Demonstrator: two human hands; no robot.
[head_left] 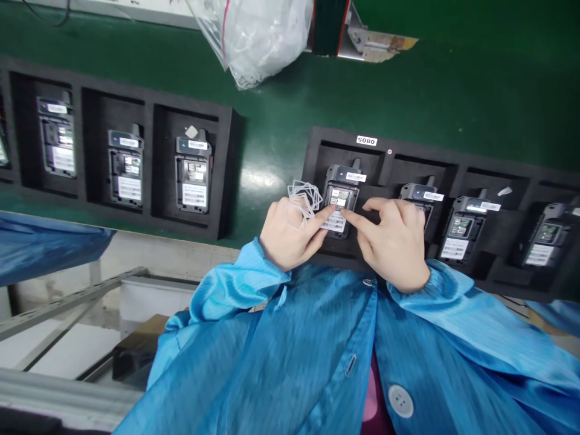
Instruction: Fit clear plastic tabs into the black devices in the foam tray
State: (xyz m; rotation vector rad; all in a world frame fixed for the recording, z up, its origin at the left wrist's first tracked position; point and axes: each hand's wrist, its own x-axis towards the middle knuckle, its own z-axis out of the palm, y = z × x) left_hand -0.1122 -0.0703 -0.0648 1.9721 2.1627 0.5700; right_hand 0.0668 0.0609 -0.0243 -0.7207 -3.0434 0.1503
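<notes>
A black foam tray [453, 158] labelled 5080 lies on the green belt and holds several grey handheld devices, backs open, in its slots. Both of my hands rest on the leftmost device [339, 190]. My left hand [290, 232] holds a small bunch of thin clear film pieces [306, 196] between its fingers, with the forefinger touching the device's white barcode label. My right hand [396, 241] presses its forefinger tip on the same label from the right. My blue sleeves cover the tray's near edge.
A second black foam tray [226, 175] with more devices [194, 172] lies to the left on the green belt [453, 78]. A clear plastic bag [258, 36] sits at the back. Below the belt edge are a metal frame and a dark box [136, 350].
</notes>
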